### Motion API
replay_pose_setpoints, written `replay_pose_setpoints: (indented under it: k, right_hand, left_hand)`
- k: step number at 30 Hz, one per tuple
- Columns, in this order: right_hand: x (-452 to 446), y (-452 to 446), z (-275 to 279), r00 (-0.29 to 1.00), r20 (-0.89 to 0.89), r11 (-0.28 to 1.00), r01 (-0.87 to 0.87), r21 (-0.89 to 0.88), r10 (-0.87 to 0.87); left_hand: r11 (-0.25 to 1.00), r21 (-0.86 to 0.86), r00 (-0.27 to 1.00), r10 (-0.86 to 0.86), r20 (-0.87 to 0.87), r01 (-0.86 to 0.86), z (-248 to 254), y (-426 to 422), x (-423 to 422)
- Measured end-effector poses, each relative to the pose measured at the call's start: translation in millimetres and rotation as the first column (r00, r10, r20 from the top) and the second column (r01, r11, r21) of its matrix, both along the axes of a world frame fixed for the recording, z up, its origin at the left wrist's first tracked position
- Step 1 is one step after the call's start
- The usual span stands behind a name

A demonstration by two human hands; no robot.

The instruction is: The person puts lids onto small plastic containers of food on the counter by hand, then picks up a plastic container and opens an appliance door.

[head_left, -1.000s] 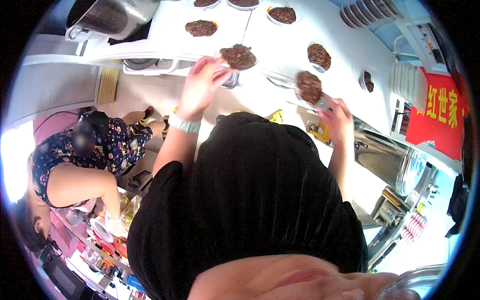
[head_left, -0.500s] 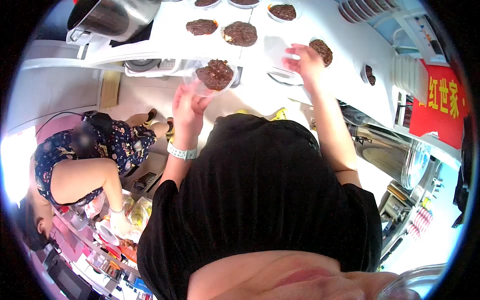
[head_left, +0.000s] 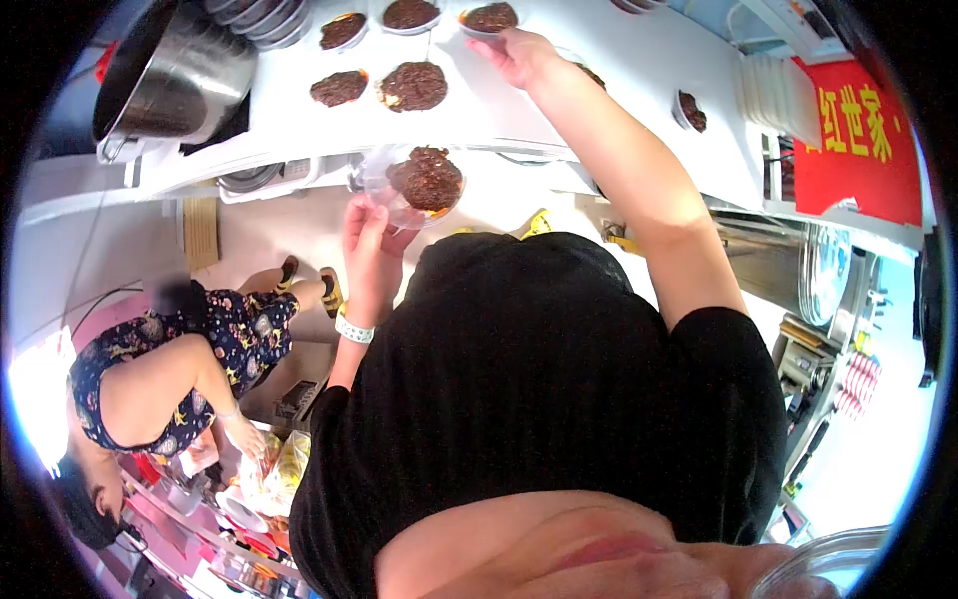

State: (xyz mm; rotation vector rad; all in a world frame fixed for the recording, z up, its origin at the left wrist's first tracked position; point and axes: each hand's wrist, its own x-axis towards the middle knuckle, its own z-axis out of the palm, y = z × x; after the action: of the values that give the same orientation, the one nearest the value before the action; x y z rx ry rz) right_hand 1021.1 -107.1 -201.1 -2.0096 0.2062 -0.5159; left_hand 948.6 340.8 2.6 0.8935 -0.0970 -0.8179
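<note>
My left hand [head_left: 371, 245] is closed on the edge of a clear plastic bowl of dark brown, chunky food [head_left: 429, 180], held in front of the table edge. Clear plastic sticks out on its left side; whether that is a lid or a second bowl I cannot tell. With my right arm stretched over the white table, my right hand [head_left: 514, 60] grips the near edge of another bowl of the brown food [head_left: 489, 18]; some fingers are hidden. To its left stand more bowls, one of brown food [head_left: 412, 87] and a smaller portion [head_left: 339, 88].
A large steel pot [head_left: 185, 85] stands at the table's left end beside stacked bowls [head_left: 261, 20]. One more filled bowl [head_left: 690, 111] sits right, near stacked white containers [head_left: 773, 98] and a red sign [head_left: 858, 140]. A person in a patterned dress [head_left: 190, 369] bends over at left.
My right hand has moved forward and left from above the table to a bowl at the back. My left hand still holds its bowl. The whole view has shifted.
</note>
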Motion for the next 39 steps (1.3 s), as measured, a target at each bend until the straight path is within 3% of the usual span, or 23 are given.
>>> replay_pose_setpoints:
  k: [2,4,5,6,7,8,9,11,13,14,16,17,18,19,21,25,27,29,31,33,36,38,39]
  right_hand:
    - [-12,4,36,0.983,-0.162,0.975,0.119,0.188,-0.088]
    - [-44,18,120,0.963,-0.223,0.844,0.244,0.478,-0.153]
    - [-62,27,166,0.948,-0.25,0.737,0.311,0.6,-0.196]
    - [-76,15,181,0.908,-0.345,0.362,0.412,0.836,-0.238]
    - [-97,-12,176,0.959,-0.249,0.38,0.284,0.88,-0.138]
    - [-111,-18,193,0.893,-0.368,0.482,0.449,0.752,-0.258]
    - [-127,-26,200,0.881,-0.351,0.411,0.462,0.786,-0.319]
    - [-153,-48,203,0.889,-0.364,0.467,0.455,0.758,-0.277]
    - [-177,-41,209,0.849,-0.366,0.53,0.526,0.666,-0.382]
    - [-190,-38,211,0.847,-0.366,0.527,0.528,0.666,-0.386]
    - [-221,-28,214,0.827,-0.481,0.662,0.538,0.522,-0.292]
    - [-235,-5,217,0.745,-0.555,0.748,0.593,0.298,-0.37]
    - [-243,24,231,0.693,-0.621,0.754,0.612,0.238,-0.366]
    - [-252,43,235,0.719,-0.645,0.804,0.531,0.267,-0.26]
    - [-248,86,239,0.79,-0.589,0.707,0.514,0.486,-0.169]
    - [-212,111,221,0.893,-0.375,0.447,0.45,0.773,-0.25]
    - [-180,113,218,0.913,-0.291,0.412,0.391,0.823,-0.285]
    - [-147,106,190,0.91,-0.172,0.3,0.296,0.907,-0.377]
    - [-132,110,202,0.91,-0.178,0.259,0.287,0.922,-0.374]
    - [-143,112,212,0.921,-0.156,0.298,0.271,0.915,-0.358]
    - [-186,103,216,0.803,-0.218,0.118,0.335,0.935,-0.555]
    - [-240,63,173,0.744,-0.286,0.3,0.544,0.783,-0.603]
    - [-265,45,170,0.728,-0.336,0.119,0.496,0.86,-0.598]
  left_hand:
    - [1.0,0.013,1.0,0.016,-0.001,-0.016,5,-7,-4]
    - [1.0,0.017,1.0,0.001,0.007,-0.001,4,-12,-5]
    - [1.0,0.023,1.0,-0.006,0.019,0.005,3,-15,-6]
    - [1.0,0.027,1.0,-0.006,0.013,0.005,1,-16,-7]
    - [0.999,0.012,0.999,-0.033,0.026,0.032,-2,-18,-7]
    - [0.998,-0.005,0.997,-0.06,0.041,0.06,-4,-21,-6]
    - [0.998,-0.007,0.997,-0.061,0.041,0.061,-5,-25,-6]
    - [0.997,0.018,0.996,-0.082,0.045,0.081,-5,-34,-8]
    - [0.996,0.018,0.995,-0.092,0.037,0.091,-4,-41,-9]
    - [0.995,0.014,0.995,-0.097,0.032,0.096,-4,-45,-9]
    - [0.996,0.035,0.997,-0.077,0.013,0.076,6,-52,-10]
    - [0.997,0.057,0.999,-0.053,-0.007,0.054,9,-55,-12]
    - [0.998,0.036,0.998,-0.058,0.004,0.058,4,-55,-9]
    - [0.997,0.032,0.998,-0.07,-0.001,0.07,2,-55,-7]
    - [0.997,0.013,0.997,-0.072,-0.014,0.072,-3,-56,-3]
    - [0.995,0.006,0.995,-0.096,0.024,0.096,3,-66,-2]
    - [0.992,0.005,0.992,-0.124,0.027,0.124,7,-67,-3]
    - [0.991,-0.004,0.991,-0.135,0.009,0.135,3,-66,-2]
    - [0.991,0.019,0.992,-0.13,0.007,0.13,7,-67,-5]
    - [0.992,0.039,0.993,-0.122,0.009,0.121,10,-66,-5]
    - [0.991,0.034,0.991,-0.13,0.013,0.13,7,-64,-3]
    - [0.992,0.018,0.992,-0.121,0.015,0.121,0,-64,0]
    - [0.995,0.014,0.995,-0.098,0.02,0.098,-2,-60,2]
